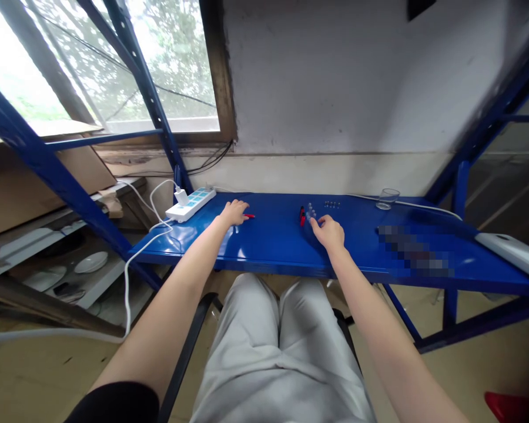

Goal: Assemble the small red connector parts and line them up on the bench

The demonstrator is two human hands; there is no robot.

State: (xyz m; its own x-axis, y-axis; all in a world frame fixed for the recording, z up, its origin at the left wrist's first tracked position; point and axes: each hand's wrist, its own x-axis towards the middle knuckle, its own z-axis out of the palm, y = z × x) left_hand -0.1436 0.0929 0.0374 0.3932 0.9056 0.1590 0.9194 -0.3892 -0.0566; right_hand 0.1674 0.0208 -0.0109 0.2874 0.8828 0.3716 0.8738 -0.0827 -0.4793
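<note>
Through the head camera I look down on a blue desk (273, 249). The left hand (235, 212) is palm down toward the desk's left edge, fingers loosely spread, with a small red item (250, 216) at the fingertips; I can't tell whether they grip it. The right hand (330, 232) is near the middle of the desk, thumb and fingers curled close together beside small clear pieces (310, 210); I can't make out whether it pinches one. Red and black pieces (302, 220) sit just left of those. Nearer the far edge I see tiny pieces (332, 204) in rows, a glass (387, 200) toward the far right corner and a power strip (191, 205) at the far left corner.
</note>
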